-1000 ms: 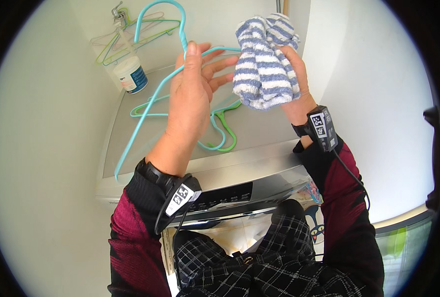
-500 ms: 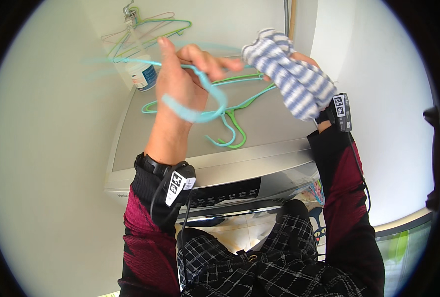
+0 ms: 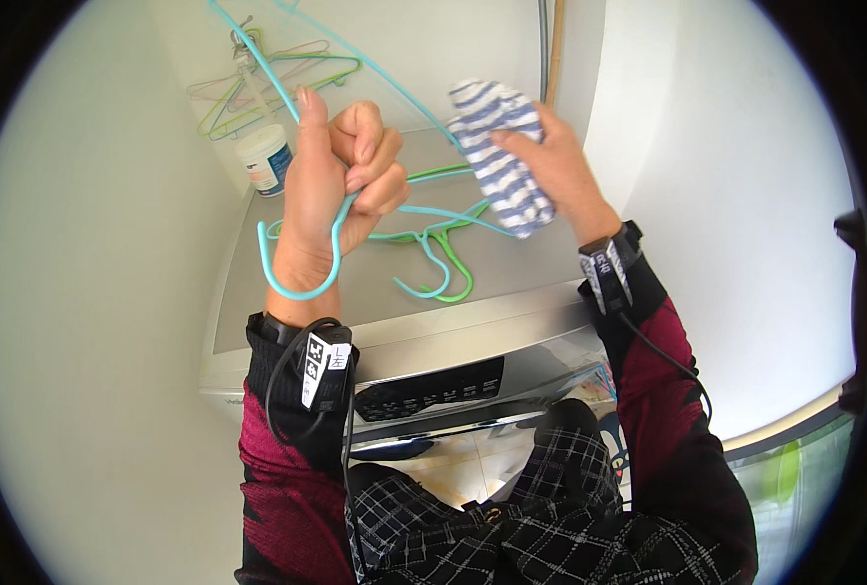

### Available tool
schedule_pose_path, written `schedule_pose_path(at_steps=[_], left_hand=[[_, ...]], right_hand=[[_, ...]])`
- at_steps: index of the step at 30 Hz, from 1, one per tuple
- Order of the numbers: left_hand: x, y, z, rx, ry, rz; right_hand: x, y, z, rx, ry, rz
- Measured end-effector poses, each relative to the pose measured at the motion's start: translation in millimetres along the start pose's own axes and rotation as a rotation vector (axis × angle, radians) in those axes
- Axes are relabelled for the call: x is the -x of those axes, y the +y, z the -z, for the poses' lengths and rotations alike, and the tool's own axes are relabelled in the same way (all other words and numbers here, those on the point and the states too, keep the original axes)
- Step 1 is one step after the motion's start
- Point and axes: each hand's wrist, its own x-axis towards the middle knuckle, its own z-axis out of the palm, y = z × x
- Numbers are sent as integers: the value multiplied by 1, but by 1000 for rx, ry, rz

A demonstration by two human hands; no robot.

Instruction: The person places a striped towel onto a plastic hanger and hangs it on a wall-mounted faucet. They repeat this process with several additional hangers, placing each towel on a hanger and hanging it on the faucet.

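Head view: the left hand (image 3: 336,175) curls its fingers around the neck of a light-blue hanger (image 3: 302,295), thumb pointing up along one arm of it. The hanger is upside down to the person, its hook dangling beside the wrist and its arms running away over the washing machine (image 3: 365,278). The right hand (image 3: 562,166) pinches a blue-and-white striped cloth (image 3: 509,187), thumb on top and fingers behind, over the top's right half. The cloth overlaps the hanger's right end; whether they touch, I cannot tell. Between the hands and the front edge lie another blue hanger (image 3: 437,255) and a green hanger (image 3: 468,273), hooks toward that edge. A white tub (image 3: 268,161) stands at the back left corner; above it, more hangers (image 3: 336,78) hang from a metal tap (image 3: 242,49). A black control panel (image 3: 429,390) sits below the front edge.
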Motion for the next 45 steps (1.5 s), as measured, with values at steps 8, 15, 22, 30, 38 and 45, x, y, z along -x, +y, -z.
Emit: schedule_pose_path(at_steps=[8, 15, 22, 30, 38, 45], left_hand=[[0, 4, 2, 26, -86, 54], [-1, -13, -7, -76, 19, 77], [1, -11, 1, -86, 25, 103], [2, -14, -1, -95, 9, 134], [0, -9, 10, 4, 31, 98], [-5, -20, 39, 4, 298, -79]], right_hand=[[15, -20, -32, -55, -29, 218], [4, -1, -22, 272, -30, 252], [-18, 24, 21, 302, -210, -57], [-9, 0, -7, -222, -209, 8], [-24, -37, -45, 99, -310, 43], [-29, -16, -32, 296, -101, 63]])
